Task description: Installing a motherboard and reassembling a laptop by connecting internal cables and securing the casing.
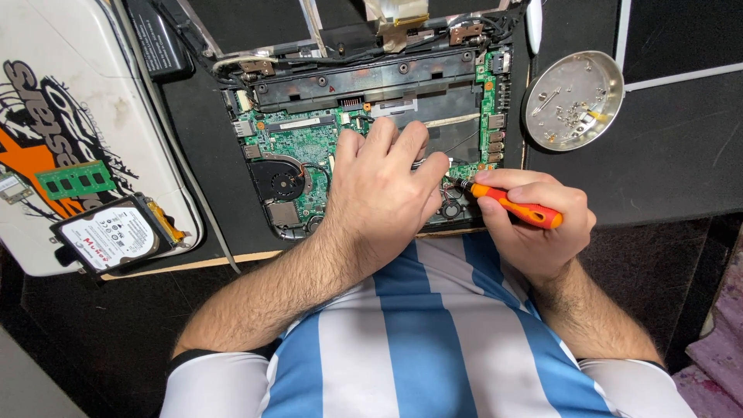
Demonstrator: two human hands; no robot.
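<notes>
Opened laptop [371, 101] — base cover off, green board [298, 143] exposed, lying on a dark tabletop [681, 155] in front of the person.

Left hand [383, 186]: palm down on the board, fingers curled and pressed on the parts near the middle; grip holds nothing that can be seen.

Right hand [534, 224]: grip closed around an orange screwdriver [515, 207], its dark tip resting on the board's lower right part, just beside the left hand's fingertips.

Fan [282, 184]: black, round, left of the left hand, in the base.

Metal dish [611, 77]: round, on the tabletop right of the laptop, with small screws inside.

White lid [85, 77]: left of the laptop, printed in black and orange — carries a green memory stick [75, 179] and a hard drive [112, 234].
</notes>
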